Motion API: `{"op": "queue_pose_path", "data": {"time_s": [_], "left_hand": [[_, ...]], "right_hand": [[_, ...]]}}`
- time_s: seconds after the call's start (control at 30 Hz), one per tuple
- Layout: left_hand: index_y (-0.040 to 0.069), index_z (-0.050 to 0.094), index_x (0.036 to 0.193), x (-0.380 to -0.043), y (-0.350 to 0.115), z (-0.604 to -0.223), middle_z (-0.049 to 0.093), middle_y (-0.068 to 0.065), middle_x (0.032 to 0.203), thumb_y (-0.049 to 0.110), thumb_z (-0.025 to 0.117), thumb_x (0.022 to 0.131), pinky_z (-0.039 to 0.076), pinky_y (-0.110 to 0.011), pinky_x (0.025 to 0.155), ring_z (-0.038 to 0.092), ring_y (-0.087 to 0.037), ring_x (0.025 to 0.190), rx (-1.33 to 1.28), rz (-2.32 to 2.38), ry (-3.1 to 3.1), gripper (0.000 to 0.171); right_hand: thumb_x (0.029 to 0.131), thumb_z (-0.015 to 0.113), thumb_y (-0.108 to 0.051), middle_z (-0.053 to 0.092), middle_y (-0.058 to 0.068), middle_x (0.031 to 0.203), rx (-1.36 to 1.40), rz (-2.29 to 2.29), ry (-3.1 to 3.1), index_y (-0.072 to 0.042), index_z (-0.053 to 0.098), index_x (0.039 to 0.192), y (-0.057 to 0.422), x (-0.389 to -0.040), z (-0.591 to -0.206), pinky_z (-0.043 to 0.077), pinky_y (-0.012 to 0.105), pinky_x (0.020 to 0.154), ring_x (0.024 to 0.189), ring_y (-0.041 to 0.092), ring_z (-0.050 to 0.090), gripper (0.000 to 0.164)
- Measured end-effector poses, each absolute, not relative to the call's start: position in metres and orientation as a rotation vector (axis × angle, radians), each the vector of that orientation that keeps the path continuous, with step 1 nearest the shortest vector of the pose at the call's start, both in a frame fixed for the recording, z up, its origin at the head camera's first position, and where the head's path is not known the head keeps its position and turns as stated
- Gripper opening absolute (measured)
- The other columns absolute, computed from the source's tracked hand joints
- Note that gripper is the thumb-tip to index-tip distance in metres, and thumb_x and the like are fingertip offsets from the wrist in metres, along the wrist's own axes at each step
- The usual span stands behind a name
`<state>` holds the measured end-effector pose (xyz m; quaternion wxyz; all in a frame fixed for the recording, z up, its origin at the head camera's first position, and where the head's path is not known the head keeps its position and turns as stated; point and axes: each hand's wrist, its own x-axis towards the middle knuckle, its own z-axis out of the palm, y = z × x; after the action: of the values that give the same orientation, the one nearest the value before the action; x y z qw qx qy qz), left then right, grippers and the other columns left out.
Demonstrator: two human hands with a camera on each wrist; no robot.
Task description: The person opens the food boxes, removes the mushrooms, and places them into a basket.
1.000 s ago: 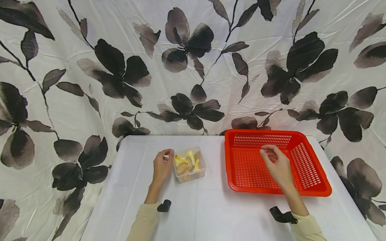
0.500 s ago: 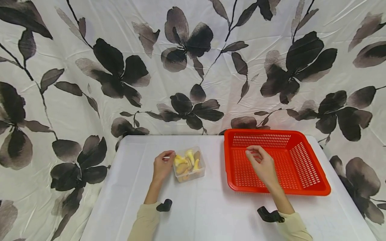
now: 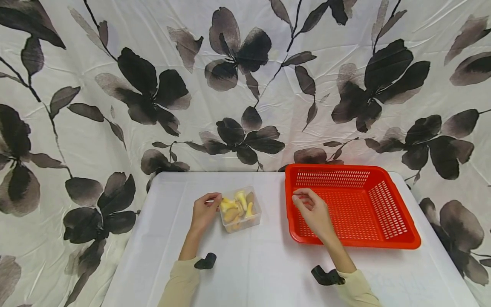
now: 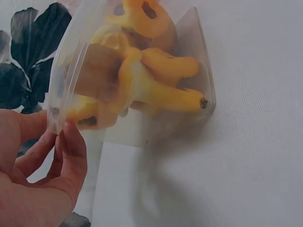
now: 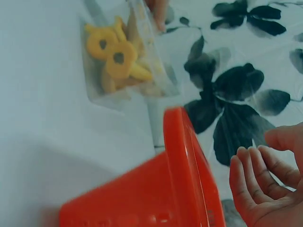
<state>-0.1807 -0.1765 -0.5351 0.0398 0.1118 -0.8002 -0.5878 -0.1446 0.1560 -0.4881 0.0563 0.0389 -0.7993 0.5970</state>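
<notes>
White tabletop is sitting in front of a floral sheet. Left hand is pinching a clear box, left of a red basket running lengthwise left-to-right. Right hand is hovering over that, fingers loose.

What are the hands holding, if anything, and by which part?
The left hand pinches the clear container by its rim, on the side nearest that hand; the right hand holds nothing.

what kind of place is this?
Probably a makeshift recording setup, maybe indoors: a floral cloth backdrop directly behind a white-covered table, plus a black device at each wrist.
</notes>
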Motion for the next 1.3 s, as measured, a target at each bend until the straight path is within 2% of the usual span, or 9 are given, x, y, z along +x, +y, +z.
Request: {"op": "queue_pose_path", "data": {"time_s": [0.23,0.47,0.6,0.67,0.83,0.97,1.17,1.3], "left_hand": [[-0.004,0.071,0.119,-0.179,-0.18,-0.536,0.072,-0.02,0.111,0.016,0.068,0.101,0.058,-0.024,0.071,0.063,-0.008,0.08,0.333,-1.843,-2.436,0.027],[-0.005,0.07,0.119,-0.178,-0.181,-0.539,0.07,-0.02,0.112,0.015,0.068,0.101,0.059,-0.026,0.073,0.064,-0.007,0.082,0.316,-1.875,-2.407,0.027],[-0.006,0.07,0.119,-0.178,-0.181,-0.541,0.07,-0.02,0.111,0.014,0.068,0.1,0.057,-0.02,0.069,0.064,-0.006,0.08,0.317,-1.901,-2.375,0.027],[-0.006,0.07,0.119,-0.178,-0.181,-0.543,0.07,-0.02,0.111,0.014,0.068,0.101,0.056,-0.019,0.068,0.064,-0.006,0.08,0.319,-1.908,-2.369,0.027],[-0.003,0.07,0.121,-0.177,-0.182,-0.542,0.071,-0.02,0.113,0.019,0.068,0.101,0.058,-0.025,0.073,0.064,-0.008,0.083,0.325,-1.911,-2.383,0.029],[-0.002,0.07,0.122,-0.177,-0.182,-0.54,0.07,-0.021,0.116,0.021,0.067,0.102,0.059,-0.031,0.077,0.063,-0.01,0.085,0.318,-1.928,-2.384,0.031],[-0.003,0.069,0.123,-0.178,-0.181,-0.54,0.068,-0.02,0.116,0.022,0.066,0.103,0.058,-0.026,0.077,0.063,-0.01,0.086,0.307,-1.926,-2.392,0.033],[-0.003,0.069,0.123,-0.179,-0.181,-0.542,0.068,-0.019,0.115,0.019,0.066,0.102,0.058,-0.025,0.076,0.063,-0.009,0.086,0.314,-1.916,-2.398,0.03]], "right_hand": [[0.1,0.07,-0.018,0.069,0.014,0.111,0.131,1.876,-2.443,-0.005,0.067,0.12,0.136,-0.143,-0.489,0.054,0.022,0.089,0.098,0.023,0.067,0.024],[0.1,0.071,-0.02,0.07,0.012,0.105,0.166,1.98,-2.402,-0.005,0.068,0.116,0.111,-0.141,-0.489,0.056,0.02,0.085,0.094,0.026,0.069,0.022],[0.099,0.071,-0.017,0.071,0.01,0.102,0.203,1.982,-2.408,-0.006,0.069,0.113,0.098,-0.139,-0.493,0.057,0.023,0.085,0.092,0.024,0.07,0.018],[0.099,0.071,-0.014,0.071,0.01,0.101,0.229,1.993,-2.398,-0.003,0.069,0.113,0.092,-0.139,-0.495,0.058,0.025,0.085,0.092,0.025,0.07,0.019],[0.098,0.071,-0.01,0.071,0.011,0.1,0.292,2.021,-2.383,0.002,0.068,0.113,0.079,-0.137,-0.502,0.059,0.027,0.084,0.092,0.026,0.07,0.02],[0.098,0.071,-0.01,0.071,0.01,0.1,0.323,2.019,-2.416,0.0,0.069,0.113,0.071,-0.134,-0.508,0.059,0.027,0.083,0.092,0.023,0.069,0.018],[0.098,0.07,-0.007,0.07,0.01,0.1,0.356,2.034,-2.461,0.002,0.068,0.113,0.061,-0.129,-0.521,0.058,0.025,0.081,0.093,0.027,0.069,0.018],[0.099,0.069,-0.01,0.07,0.008,0.1,0.333,2.032,-2.515,-0.002,0.068,0.113,0.056,-0.126,-0.53,0.058,0.023,0.08,0.091,0.026,0.07,0.016]]}}
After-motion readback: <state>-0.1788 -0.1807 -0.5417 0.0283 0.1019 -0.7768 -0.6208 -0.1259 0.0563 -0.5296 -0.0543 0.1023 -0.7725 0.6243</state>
